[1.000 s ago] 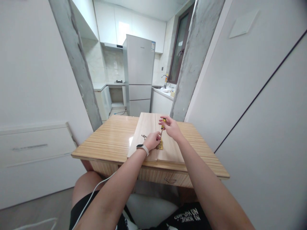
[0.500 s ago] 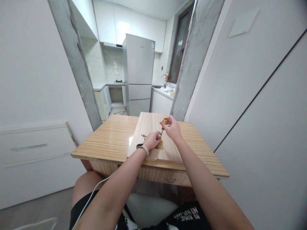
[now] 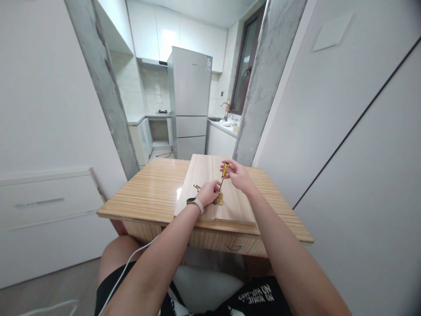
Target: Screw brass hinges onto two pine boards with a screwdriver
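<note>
The screwdriver (image 3: 224,172), yellow and black at the handle, stands tilted with its handle up and away and its thin shaft running down toward the brass hinge (image 3: 219,199). The right hand (image 3: 238,174) has its fingers curled about the handle, thumb and fingertips pinching it from both sides. Just below and to the left of those fingers, the left hand (image 3: 209,193) rests on the boards with its fingers bunched narrow at the tip of the shaft; it seems to steady a screw or the hinge there, but the spot is too small to tell what the fingertips pinch. The hinge lies across the seam where two pale boards (image 3: 200,175) meet side by side, touching the left fingertips on their right side. A small dark metal piece (image 3: 197,187) lies on the left board, just beyond the left knuckles. A watch (image 3: 195,203) with a pale band sits on the left wrist. The boards lie flat on a striped wooden table (image 3: 154,193), which spreads out on both sides of the hands. A white cable (image 3: 125,272) trails over the person's lap beneath the left forearm.
</note>
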The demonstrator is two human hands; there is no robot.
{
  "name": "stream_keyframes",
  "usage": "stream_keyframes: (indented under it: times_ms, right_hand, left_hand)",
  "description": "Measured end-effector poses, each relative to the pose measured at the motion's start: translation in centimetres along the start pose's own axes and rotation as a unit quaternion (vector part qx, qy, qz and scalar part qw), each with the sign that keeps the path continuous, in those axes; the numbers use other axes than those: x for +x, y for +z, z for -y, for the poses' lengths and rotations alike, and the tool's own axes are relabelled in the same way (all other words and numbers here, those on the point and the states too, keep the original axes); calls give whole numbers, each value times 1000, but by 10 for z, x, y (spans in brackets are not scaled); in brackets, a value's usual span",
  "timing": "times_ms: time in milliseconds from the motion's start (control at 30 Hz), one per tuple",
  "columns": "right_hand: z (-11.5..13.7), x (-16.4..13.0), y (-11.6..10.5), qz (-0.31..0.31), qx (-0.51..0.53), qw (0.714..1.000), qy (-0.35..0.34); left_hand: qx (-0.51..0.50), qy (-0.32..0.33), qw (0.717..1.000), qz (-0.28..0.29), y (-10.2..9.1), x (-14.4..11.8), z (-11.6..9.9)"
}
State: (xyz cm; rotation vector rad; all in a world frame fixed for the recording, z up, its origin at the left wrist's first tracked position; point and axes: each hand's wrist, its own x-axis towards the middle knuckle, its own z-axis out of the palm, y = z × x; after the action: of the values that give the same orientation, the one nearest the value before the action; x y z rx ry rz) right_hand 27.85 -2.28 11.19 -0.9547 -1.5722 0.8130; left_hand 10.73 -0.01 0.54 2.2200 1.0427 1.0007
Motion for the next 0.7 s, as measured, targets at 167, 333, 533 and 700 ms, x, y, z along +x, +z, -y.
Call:
stream_keyframes:
  times_ms: [167, 333, 533, 700]
  right_hand:
    - [-6, -2, 2, -91, -75, 992, -37]
    - [-5, -3, 2, -90, -93, 990, -52]
    - [8, -5, 6, -93, -170, 978, -70]
    - [15, -7, 14, -131, -235, 960, -82]
  left_hand:
    - [-2, -1, 1000, -1, 0, 0, -1]
    - [-29, 6, 1000, 10, -5, 0, -3]
    - [-100, 21, 994, -43, -23, 0, -16]
    - [-112, 57, 986, -107, -36, 5, -46]
